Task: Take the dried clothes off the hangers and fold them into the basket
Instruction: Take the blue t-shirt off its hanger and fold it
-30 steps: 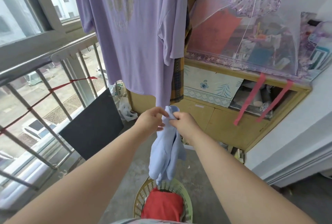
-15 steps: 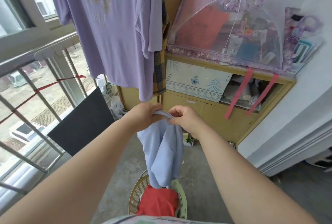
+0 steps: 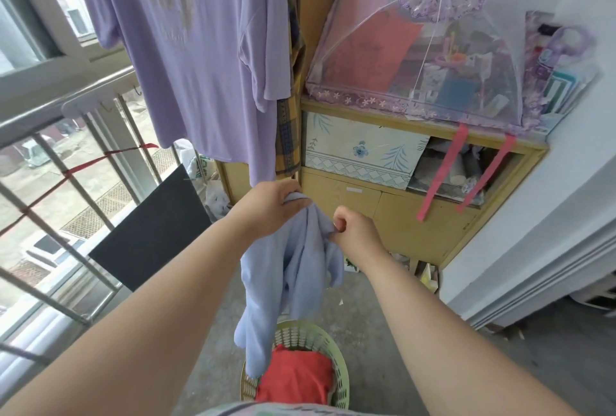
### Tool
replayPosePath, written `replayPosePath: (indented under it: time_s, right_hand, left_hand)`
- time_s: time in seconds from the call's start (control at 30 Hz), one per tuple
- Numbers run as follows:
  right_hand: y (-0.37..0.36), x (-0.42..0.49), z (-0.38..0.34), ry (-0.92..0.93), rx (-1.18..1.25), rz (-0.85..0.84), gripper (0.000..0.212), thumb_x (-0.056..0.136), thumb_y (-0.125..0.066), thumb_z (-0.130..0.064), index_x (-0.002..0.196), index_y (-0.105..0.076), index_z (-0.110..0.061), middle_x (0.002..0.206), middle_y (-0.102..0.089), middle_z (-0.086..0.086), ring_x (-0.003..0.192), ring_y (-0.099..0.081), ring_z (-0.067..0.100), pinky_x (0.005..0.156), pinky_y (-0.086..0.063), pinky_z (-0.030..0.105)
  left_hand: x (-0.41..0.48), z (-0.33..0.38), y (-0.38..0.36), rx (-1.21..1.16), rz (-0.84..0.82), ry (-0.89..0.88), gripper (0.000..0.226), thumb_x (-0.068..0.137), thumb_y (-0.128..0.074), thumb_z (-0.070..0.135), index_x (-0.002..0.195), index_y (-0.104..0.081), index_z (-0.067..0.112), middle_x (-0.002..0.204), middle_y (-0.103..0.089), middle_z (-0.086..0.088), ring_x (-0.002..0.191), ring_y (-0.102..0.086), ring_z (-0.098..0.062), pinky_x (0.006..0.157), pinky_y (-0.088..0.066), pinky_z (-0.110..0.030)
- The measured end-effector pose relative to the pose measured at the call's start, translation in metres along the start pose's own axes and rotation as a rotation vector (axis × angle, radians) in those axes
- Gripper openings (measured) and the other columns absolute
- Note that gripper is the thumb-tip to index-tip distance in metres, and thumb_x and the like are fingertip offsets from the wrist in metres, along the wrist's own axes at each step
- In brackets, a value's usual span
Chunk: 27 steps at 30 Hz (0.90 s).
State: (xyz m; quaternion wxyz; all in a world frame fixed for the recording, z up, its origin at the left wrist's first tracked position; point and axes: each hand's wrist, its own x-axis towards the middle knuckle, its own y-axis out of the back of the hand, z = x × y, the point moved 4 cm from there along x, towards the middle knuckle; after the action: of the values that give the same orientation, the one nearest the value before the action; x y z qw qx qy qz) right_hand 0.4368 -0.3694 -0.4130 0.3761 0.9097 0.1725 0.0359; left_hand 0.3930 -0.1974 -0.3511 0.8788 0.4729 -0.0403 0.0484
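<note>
The two hands are now apart: the left hand and the right hand were touching before. The light blue garment now hangs wider between them.

Bare forearms, sleeveless, pale patterned garment

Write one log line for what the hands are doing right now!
left hand: gripping blue garment | right hand: pinching it | basket: red cloth inside

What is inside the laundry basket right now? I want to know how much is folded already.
Inside the green basket lies one red garment, folded. The light blue garment, held in both hands, hangs over its near rim. Anything beneath the red one is covered.
</note>
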Motion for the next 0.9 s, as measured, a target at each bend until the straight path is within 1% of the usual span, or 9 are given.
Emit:
replayPosePath:
  time_s: [0.1, 0.2, 0.3, 0.37, 0.47, 0.6, 0.67, 0.8, 0.9]
  right_hand:
    - [-0.007, 0.0, -0.008, 0.015, 0.127, -0.112, 0.03, 0.077, -0.056, -0.001, 0.063, -0.038, -0.02, 0.065, -0.041, -0.003, 0.063, -0.035, 0.016, 0.059, -0.031, 0.029]
    - [-0.014, -0.003, -0.017, 0.003, 0.247, -0.232, 0.017, 0.08, -0.069, -0.02, 0.078, -0.053, -0.019, 0.078, -0.051, -0.004, 0.076, -0.047, 0.016, 0.069, -0.039, 0.031]
    - [-0.013, -0.001, -0.031, 0.054, 0.174, -0.143, 0.028, 0.08, -0.071, -0.036, 0.073, -0.048, -0.021, 0.073, -0.049, -0.006, 0.069, -0.045, 0.014, 0.063, -0.037, 0.029]
    - [-0.008, 0.003, -0.04, 0.11, 0.064, -0.033, 0.03, 0.083, -0.064, -0.025, 0.064, -0.041, -0.022, 0.063, -0.045, -0.006, 0.064, -0.043, 0.019, 0.057, -0.033, 0.03]
    - [-0.005, 0.009, -0.038, 0.104, 0.043, 0.011, 0.028, 0.079, -0.055, -0.01, 0.062, -0.036, -0.021, 0.059, -0.041, -0.005, 0.06, -0.037, 0.02, 0.053, -0.028, 0.03]
    - [-0.009, 0.006, -0.03, 0.085, 0.098, -0.061, 0.012, 0.079, -0.063, -0.02, 0.074, -0.052, -0.019, 0.07, -0.053, -0.003, 0.066, -0.045, 0.018, 0.058, -0.037, 0.03]
    - [-0.012, 0.004, -0.031, 0.108, 0.17, -0.058, 0.016, 0.077, -0.068, -0.027, 0.08, -0.056, -0.017, 0.074, -0.057, -0.002, 0.068, -0.047, 0.015, 0.06, -0.039, 0.029]
    - [-0.008, 0.007, -0.036, 0.147, 0.114, -0.006, 0.008, 0.08, -0.061, -0.012, 0.082, -0.058, -0.019, 0.072, -0.058, -0.004, 0.065, -0.05, 0.013, 0.057, -0.039, 0.024]
    - [-0.008, 0.008, -0.027, 0.11, 0.037, -0.093, 0.014, 0.078, -0.052, -0.004, 0.083, -0.061, -0.014, 0.071, -0.06, 0.003, 0.063, -0.046, 0.016, 0.054, -0.033, 0.027]
  left_hand:
    - [0.001, 0.002, 0.003, 0.024, 0.053, 0.051, 0.033, 0.091, -0.055, 0.042, 0.084, -0.058, 0.01, 0.074, -0.06, -0.008, 0.068, -0.056, -0.023, 0.055, -0.04, -0.03]
    - [0.003, 0.002, 0.003, 0.07, 0.052, 0.065, 0.032, 0.091, -0.055, 0.04, 0.084, -0.058, 0.009, 0.074, -0.061, -0.009, 0.068, -0.056, -0.025, 0.053, -0.039, -0.029]
    - [0.003, 0.007, 0.0, 0.088, 0.013, 0.048, 0.029, 0.09, -0.056, 0.038, 0.079, -0.055, 0.011, 0.067, -0.054, -0.002, 0.063, -0.049, -0.019, 0.05, -0.034, -0.026]
    - [0.003, 0.01, 0.0, 0.1, 0.007, 0.019, 0.03, 0.089, -0.057, 0.038, 0.075, -0.053, 0.012, 0.063, -0.049, 0.002, 0.06, -0.046, -0.017, 0.049, -0.032, -0.026]
    - [0.004, 0.01, 0.008, 0.121, 0.029, 0.008, 0.032, 0.089, -0.058, 0.039, 0.073, -0.051, 0.013, 0.06, -0.047, 0.002, 0.059, -0.045, -0.017, 0.049, -0.032, -0.027]
    - [0.006, 0.012, 0.015, 0.121, 0.047, 0.01, 0.033, 0.089, -0.058, 0.04, 0.076, -0.054, 0.01, 0.068, -0.056, -0.005, 0.062, -0.049, -0.02, 0.052, -0.036, -0.028]
    - [0.006, 0.014, 0.015, 0.118, 0.037, 0.009, 0.034, 0.089, -0.058, 0.039, 0.077, -0.055, 0.008, 0.069, -0.056, -0.006, 0.06, -0.046, -0.019, 0.051, -0.035, -0.028]
    - [0.005, 0.019, 0.015, 0.107, 0.017, -0.014, 0.034, 0.089, -0.059, 0.039, 0.075, -0.054, 0.008, 0.063, -0.05, 0.0, 0.058, -0.043, -0.016, 0.05, -0.032, -0.027]
    - [0.007, 0.019, 0.025, 0.074, 0.047, -0.012, 0.029, 0.086, -0.062, 0.04, 0.075, -0.057, 0.014, 0.063, -0.052, 0.003, 0.058, -0.046, -0.012, 0.051, -0.034, -0.025]
